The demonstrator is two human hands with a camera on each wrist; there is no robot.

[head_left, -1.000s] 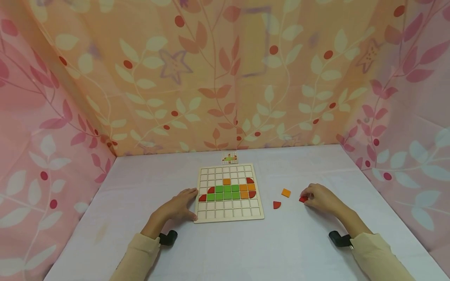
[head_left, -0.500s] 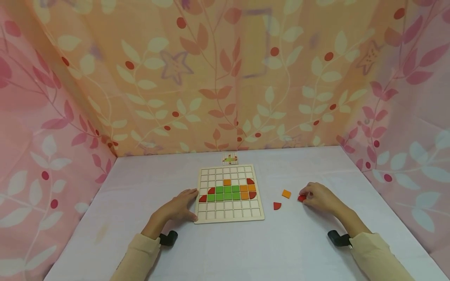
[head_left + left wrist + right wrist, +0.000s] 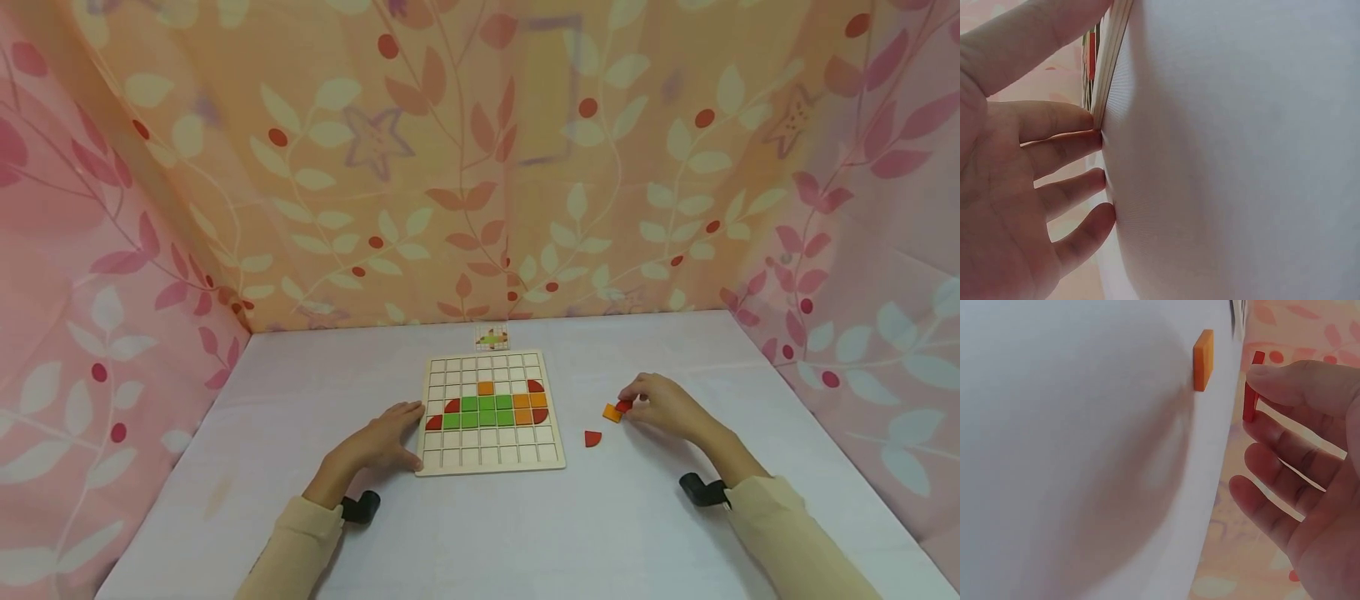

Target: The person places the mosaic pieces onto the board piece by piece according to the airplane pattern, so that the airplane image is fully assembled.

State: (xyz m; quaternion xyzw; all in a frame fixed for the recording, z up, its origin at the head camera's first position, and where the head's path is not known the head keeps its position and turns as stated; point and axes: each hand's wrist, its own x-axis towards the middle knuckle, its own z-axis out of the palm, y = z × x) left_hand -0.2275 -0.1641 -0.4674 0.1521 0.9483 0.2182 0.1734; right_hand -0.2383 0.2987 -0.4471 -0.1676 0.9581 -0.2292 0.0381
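Note:
A wooden grid board lies on the table with red, green and orange tiles set in its squares. My left hand rests at the board's left side, fingers spread, thumb and index finger touching its edge; the left wrist view shows the board's edge there. Between thumb and fingers, my right hand pinches a red tile, held off the table. An orange square tile lies just beside and below it. Closer to the board is a red quarter-circle tile, lying flat.
Behind the board stands a small picture card with a coloured grid pattern. A white cloth covers the table. Patterned curtains close off the back and both sides.
My right hand has lifted the red tile and moved it left, toward the orange square. The left hand keeps its place at the board.

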